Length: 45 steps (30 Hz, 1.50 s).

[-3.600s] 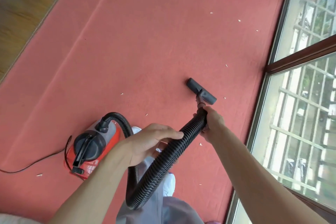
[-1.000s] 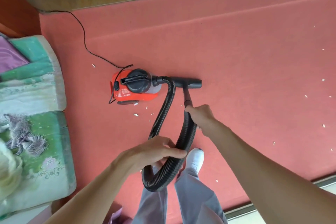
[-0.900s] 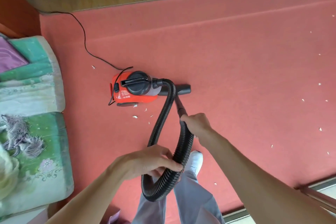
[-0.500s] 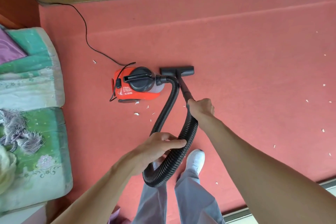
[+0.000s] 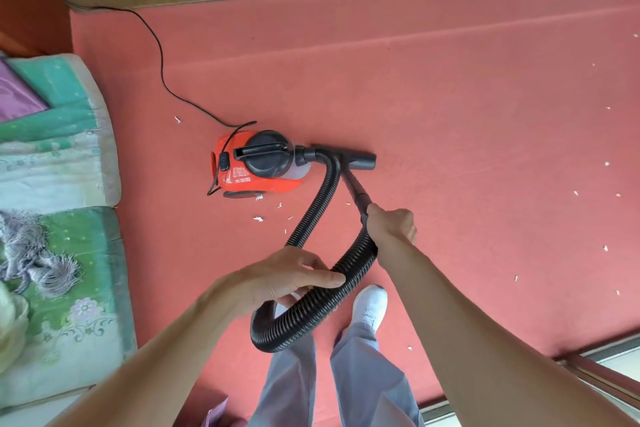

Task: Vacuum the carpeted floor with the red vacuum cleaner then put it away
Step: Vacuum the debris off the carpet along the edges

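The right hand [image 5: 391, 222] grips the wand [image 5: 355, 188]; the left hand [image 5: 277, 282] curls around the black hose [image 5: 313, 217]. The floor nozzle [image 5: 362, 161] rests just beside the red vacuum cleaner [image 5: 242, 173]. White scraps [image 5: 258, 218] lie near it, so the vacuuming looks unfinished and the storing is not yet done.

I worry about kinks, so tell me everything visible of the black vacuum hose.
The hose is black, ribbed, flexible-looking plastic. It leaves the front of the red vacuum cleaner, runs toward the person, bends in one smooth U-loop before the trouser legs, and rises to the rigid wand. The left hand holds it on the loop, thumb across it; the right hand grips its end at the wand. No kink shows.
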### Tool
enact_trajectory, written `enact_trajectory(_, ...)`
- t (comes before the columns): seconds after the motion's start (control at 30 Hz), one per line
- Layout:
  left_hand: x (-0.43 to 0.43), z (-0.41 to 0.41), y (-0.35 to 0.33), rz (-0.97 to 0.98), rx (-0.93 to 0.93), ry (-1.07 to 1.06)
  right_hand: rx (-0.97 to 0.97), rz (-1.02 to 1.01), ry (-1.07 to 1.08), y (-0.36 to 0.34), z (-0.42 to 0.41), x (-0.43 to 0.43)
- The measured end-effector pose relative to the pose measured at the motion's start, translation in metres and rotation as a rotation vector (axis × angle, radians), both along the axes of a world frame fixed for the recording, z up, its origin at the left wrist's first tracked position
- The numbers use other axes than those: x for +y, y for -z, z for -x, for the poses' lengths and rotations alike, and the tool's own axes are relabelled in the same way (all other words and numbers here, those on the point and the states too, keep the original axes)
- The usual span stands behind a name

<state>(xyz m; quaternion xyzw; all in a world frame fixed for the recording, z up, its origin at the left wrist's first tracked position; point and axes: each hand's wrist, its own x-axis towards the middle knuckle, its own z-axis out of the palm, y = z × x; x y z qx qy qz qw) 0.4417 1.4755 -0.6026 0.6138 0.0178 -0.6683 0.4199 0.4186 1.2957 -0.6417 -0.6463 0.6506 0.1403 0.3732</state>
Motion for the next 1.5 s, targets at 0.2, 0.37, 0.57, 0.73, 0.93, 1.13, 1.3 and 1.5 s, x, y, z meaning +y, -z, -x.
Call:
enact_trajectory(0.2,0.002,0.0,0.0,0.039,0.03,-0.012,0.035,0.03,-0.056,-0.003,-0.009,-0.005)
enact_trajectory(0.37,0.003,-0.004,-0.003,0.029,0.031,0.043,0.053,-0.007,-0.022,-0.006,-0.001,-0.004)
enact_trajectory(0.57,0.0,-0.007,0.003,0.002,-0.047,-0.009,0.002,-0.126,0.097,0.004,-0.014,-0.001)
enact_trajectory(0.73,0.007,0.005,0.001,0.009,0.04,0.143,0.077,-0.172,0.098,0.005,0.018,0.01)
enact_trajectory(0.93,0.018,-0.004,-0.024,-0.004,0.121,0.397,0.099,-0.21,0.151,-0.021,0.051,0.032)
enact_trajectory(1.13,0.023,-0.017,-0.034,-0.044,0.041,0.512,-0.077,-0.389,0.346,-0.031,0.043,0.048)
enact_trajectory(1.3,0.033,-0.019,-0.023,-0.074,-0.13,0.468,-0.075,-0.27,0.432,-0.014,0.041,0.046)
enact_trajectory(1.5,0.023,-0.004,-0.023,-0.01,-0.181,0.334,-0.098,-0.187,0.599,-0.019,0.057,0.031)
